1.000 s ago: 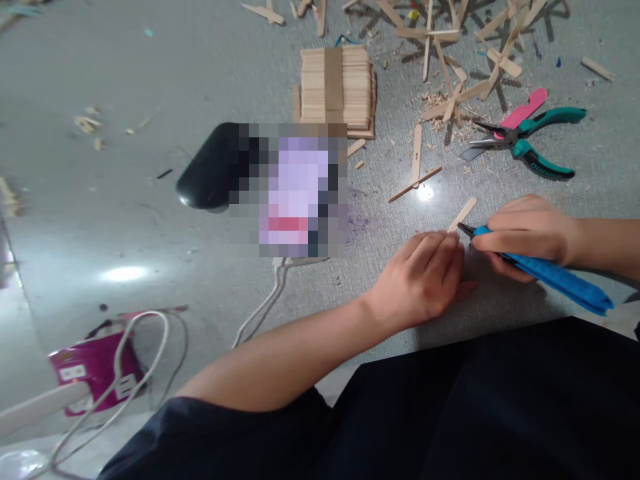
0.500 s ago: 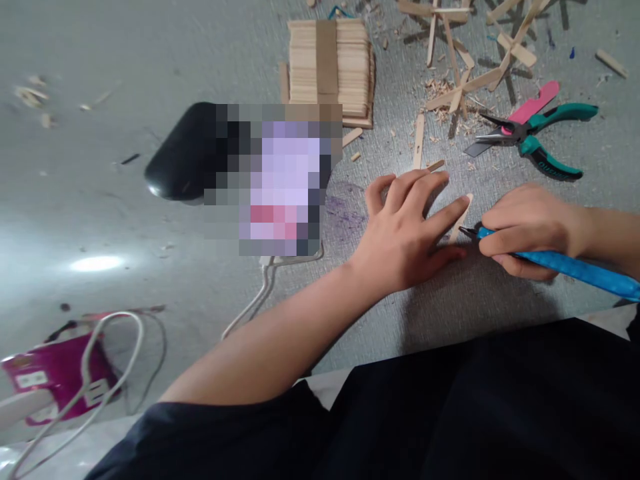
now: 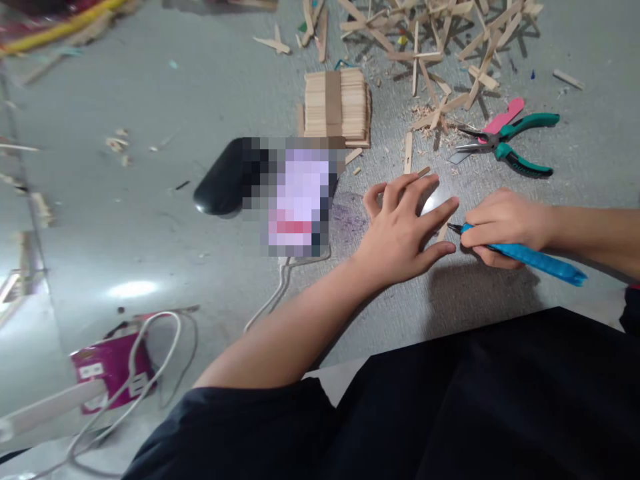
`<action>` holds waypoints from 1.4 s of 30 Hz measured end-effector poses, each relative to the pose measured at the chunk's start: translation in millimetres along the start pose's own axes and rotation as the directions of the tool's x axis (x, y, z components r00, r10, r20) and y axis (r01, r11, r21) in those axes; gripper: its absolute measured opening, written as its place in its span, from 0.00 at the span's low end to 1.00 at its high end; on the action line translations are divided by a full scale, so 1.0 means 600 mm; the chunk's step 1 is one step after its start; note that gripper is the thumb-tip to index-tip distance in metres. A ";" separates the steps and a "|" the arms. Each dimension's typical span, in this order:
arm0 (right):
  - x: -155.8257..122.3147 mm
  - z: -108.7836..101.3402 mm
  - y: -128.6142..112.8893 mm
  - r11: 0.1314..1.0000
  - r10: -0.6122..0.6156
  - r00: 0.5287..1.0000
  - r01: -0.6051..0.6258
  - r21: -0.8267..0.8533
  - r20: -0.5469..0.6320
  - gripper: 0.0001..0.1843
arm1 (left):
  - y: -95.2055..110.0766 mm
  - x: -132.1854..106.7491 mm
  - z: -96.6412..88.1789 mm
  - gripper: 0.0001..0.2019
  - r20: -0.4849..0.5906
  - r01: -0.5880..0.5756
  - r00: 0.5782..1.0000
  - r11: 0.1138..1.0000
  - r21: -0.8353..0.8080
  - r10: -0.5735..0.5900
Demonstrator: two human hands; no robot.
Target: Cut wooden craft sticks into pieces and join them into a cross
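My left hand (image 3: 403, 227) rests on the table with its fingers spread. Its index finger and thumb lie on either side of a short piece of wooden craft stick (image 3: 443, 233), and whether they touch it I cannot tell. My right hand (image 3: 503, 227) is closed around a blue-handled tool (image 3: 545, 263) with a dark, narrow tip. That tip points left and meets or nearly meets the upper part of the stick. Beyond the left fingertips lies another craft stick (image 3: 409, 152) with a slot in it.
Pliers (image 3: 500, 145) with green handles lie across a pink-handled knife (image 3: 510, 117). A banded bundle of craft sticks (image 3: 345, 107) stands near a pixelated phone (image 3: 303, 193) and a black rounded object (image 3: 225, 180). Star-shaped stick pieces (image 3: 417, 57) and shavings are spread behind. A white cable (image 3: 175, 333) loops at left.
The view has shifted, so more of the table's far and left parts shows. My left index fingertip no longer covers the stick's upper end. The blue tool stays at the stick.
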State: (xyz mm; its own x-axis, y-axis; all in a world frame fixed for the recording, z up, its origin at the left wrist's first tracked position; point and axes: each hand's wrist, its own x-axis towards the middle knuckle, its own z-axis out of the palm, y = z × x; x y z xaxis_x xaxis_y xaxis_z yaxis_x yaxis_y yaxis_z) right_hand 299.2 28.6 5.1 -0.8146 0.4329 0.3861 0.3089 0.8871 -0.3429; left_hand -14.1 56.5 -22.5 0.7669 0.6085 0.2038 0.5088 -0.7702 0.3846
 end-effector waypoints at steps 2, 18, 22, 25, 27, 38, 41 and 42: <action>-0.003 -0.001 0.001 0.992 -0.077 0.997 0.074 -0.104 -0.026 0.11 | -0.004 0.000 0.000 0.36 -0.077 0.024 0.997 1.000 -0.020 -0.025; 0.016 -0.019 -0.003 0.888 -0.337 0.926 0.252 -0.385 -0.170 0.13 | 0.050 0.005 -0.022 0.20 0.117 0.307 0.900 0.420 -0.854 -0.420; 0.012 -0.017 0.000 0.882 -0.338 0.922 0.242 -0.403 -0.186 0.09 | 0.048 0.005 -0.021 0.28 0.160 0.292 0.883 0.250 -0.923 -0.441; 0.005 -0.013 0.002 0.894 -0.339 0.908 0.229 -0.385 -0.246 0.07 | 0.049 0.006 -0.023 0.33 0.176 0.262 0.886 0.150 -0.953 -0.429; -0.002 -0.014 0.005 0.912 -0.313 0.921 0.224 -0.343 -0.231 0.09 | 0.049 0.007 -0.024 0.32 0.169 0.240 0.887 0.117 -0.964 -0.429; -0.030 -0.004 0.013 0.990 -0.036 0.952 -0.006 -0.138 -0.303 0.11 | 0.055 0.017 -0.018 0.33 0.122 0.168 0.884 0.063 -0.984 -0.452; -0.030 0.018 0.014 0.975 0.221 0.891 -0.203 0.086 -0.397 0.21 | 0.054 0.020 -0.018 0.35 0.094 0.158 0.865 0.088 -0.984 -0.494; -0.029 0.027 0.018 0.957 0.284 0.857 -0.223 0.186 -0.431 0.28 | 0.054 0.020 -0.017 0.36 0.084 0.155 0.857 0.098 -0.983 -0.509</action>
State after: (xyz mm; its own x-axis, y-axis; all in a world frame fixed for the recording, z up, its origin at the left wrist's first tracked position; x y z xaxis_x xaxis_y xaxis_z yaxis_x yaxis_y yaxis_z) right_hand 308.9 27.8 -19.0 -0.3984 0.6914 0.6027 0.3860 0.7225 -0.5736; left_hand 7.4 40.9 1.7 0.4308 0.8972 -0.0970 -0.2159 0.2068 0.9543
